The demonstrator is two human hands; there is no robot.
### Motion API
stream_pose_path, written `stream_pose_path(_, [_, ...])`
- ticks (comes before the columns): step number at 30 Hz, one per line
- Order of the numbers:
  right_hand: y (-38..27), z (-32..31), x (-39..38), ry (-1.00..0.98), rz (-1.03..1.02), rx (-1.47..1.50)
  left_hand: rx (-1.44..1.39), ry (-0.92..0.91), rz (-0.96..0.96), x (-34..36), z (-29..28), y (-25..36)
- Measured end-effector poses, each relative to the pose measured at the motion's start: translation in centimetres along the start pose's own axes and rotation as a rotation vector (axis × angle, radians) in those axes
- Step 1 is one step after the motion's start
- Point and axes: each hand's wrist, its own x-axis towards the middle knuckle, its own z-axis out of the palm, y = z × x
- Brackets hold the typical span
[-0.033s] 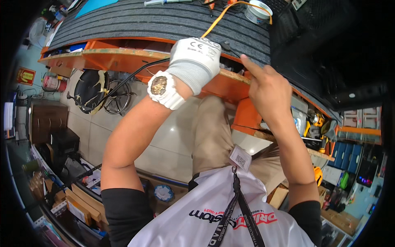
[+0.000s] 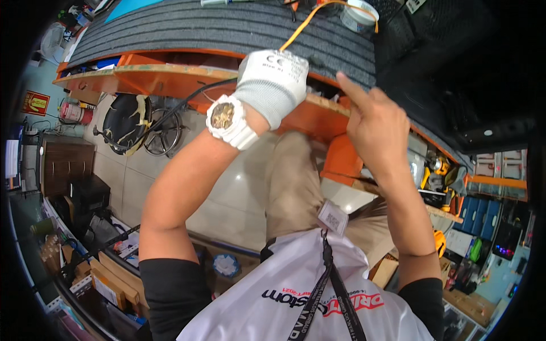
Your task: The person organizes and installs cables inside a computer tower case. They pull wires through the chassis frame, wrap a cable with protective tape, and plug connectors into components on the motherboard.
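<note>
My left hand [image 2: 272,77], in a white knit glove, is curled at the near edge of the bench, its fingers turned out of sight. A black cable [image 2: 187,102] runs from the lower left up to the glove. Just beyond the knuckles, an orange flat cable [image 2: 304,31] stretches away over the mat. What the glove closes on is hidden. To its right is my bare right hand [image 2: 380,128], index finger stretched out over the bench edge and the other fingers bent. Nothing shows in it. A large white wristwatch [image 2: 227,118] sits on my left wrist.
A ribbed grey mat [image 2: 170,34] covers the bench, with a white tub [image 2: 358,16] at the back. A partly open orange drawer [image 2: 170,78] lies below its edge. At right stands a black case [image 2: 449,74]. A worn black stool [image 2: 126,122] is on the floor at left.
The view has shifted slightly. Both hands keep almost the same pose and place at the bench edge.
</note>
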Motion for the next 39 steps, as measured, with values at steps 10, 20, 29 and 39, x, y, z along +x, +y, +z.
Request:
stream_pose_path(10, [3.2,0.4,-1.2,-0.090,0.127,-0.142,0.018,-0.016,-0.009,0.1,0.4,0.2])
stream_pose_path(20, [3.3,2.1,-0.2,-0.091,0.087,0.063,0.062,0.065,-0.056,0.6,0.7,0.3])
stream_pose_path(29, [1.5,0.4,-0.7,-0.010,0.004,-0.033,0.037,0.092,-0.009,0.7,2.0,0.4])
stream_pose_path(39, [0.6,-2.8,1.5,0.090,-0.048,-0.108,0.107,0.043,-0.030,1.1,1.7,0.8])
